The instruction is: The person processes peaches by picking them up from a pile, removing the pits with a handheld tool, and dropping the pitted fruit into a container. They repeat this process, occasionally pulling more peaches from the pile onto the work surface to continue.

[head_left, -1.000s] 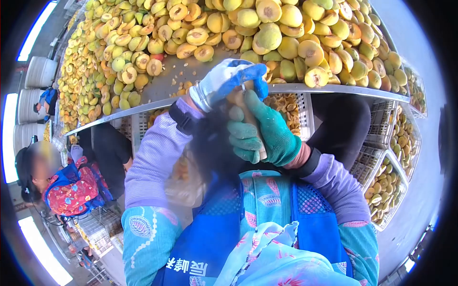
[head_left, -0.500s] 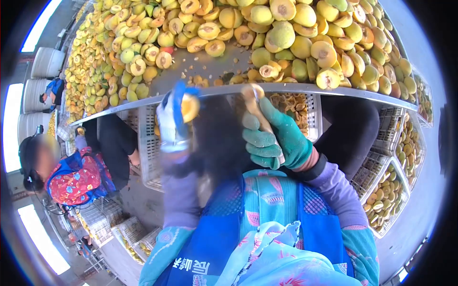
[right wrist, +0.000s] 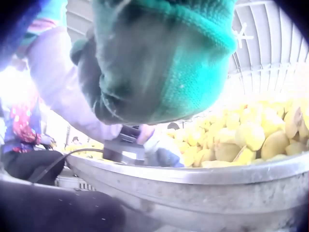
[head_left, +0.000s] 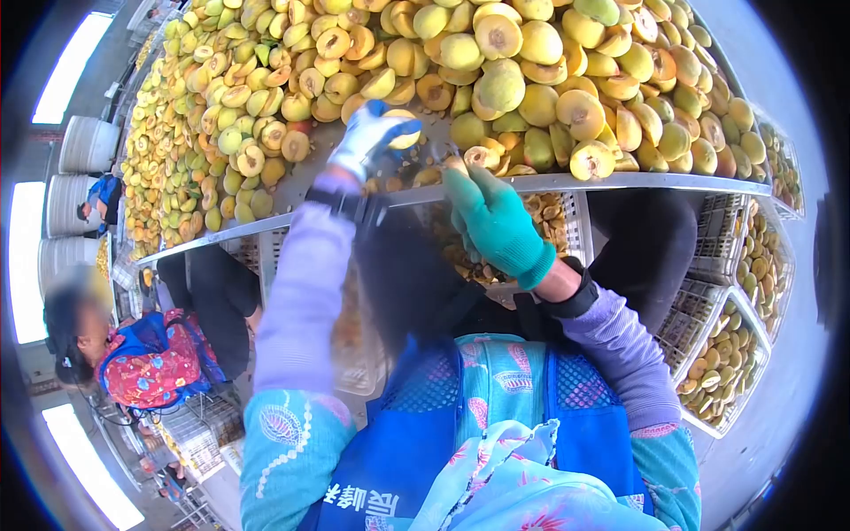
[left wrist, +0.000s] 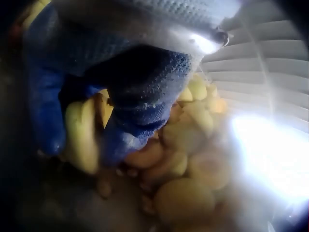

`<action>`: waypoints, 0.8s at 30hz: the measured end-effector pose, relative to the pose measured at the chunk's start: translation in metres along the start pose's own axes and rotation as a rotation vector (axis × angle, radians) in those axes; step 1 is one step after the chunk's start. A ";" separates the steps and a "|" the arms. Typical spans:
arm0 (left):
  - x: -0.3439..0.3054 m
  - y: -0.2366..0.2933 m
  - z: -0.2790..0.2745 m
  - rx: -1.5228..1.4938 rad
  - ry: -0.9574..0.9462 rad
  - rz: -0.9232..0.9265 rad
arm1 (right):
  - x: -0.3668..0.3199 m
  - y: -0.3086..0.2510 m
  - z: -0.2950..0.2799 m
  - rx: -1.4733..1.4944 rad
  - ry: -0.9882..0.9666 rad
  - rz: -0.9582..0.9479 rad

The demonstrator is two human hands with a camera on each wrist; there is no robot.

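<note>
left hand (head_left: 365, 142) has moved over the table (head_left: 637, 183), pinching a fruit half (head_left: 405, 134); right hand (head_left: 498, 228) grips a tool (head_left: 455, 165).

Glare whitens the left wrist view's right (otherwise dim).

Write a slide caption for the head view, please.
Gloved left hand grips fruit over a laden metal table; gloved right hand holds a tool.
</note>
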State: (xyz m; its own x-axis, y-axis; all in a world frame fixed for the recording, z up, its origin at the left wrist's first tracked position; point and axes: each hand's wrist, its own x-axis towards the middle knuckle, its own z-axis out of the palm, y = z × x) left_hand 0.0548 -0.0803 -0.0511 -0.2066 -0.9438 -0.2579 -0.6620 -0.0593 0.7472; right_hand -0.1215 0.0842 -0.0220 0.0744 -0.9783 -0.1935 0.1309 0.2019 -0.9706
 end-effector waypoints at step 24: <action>-0.113 0.048 0.061 -0.488 0.217 0.417 | -0.017 0.032 0.029 0.044 0.072 -0.329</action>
State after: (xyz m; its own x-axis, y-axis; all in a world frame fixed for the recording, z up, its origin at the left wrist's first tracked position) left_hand 0.0023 0.0434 -0.0237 -0.1913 -0.9603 0.2029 -0.1461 0.2323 0.9616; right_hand -0.0905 0.1088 -0.0455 -0.0491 -0.9918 0.1180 0.1789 -0.1250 -0.9759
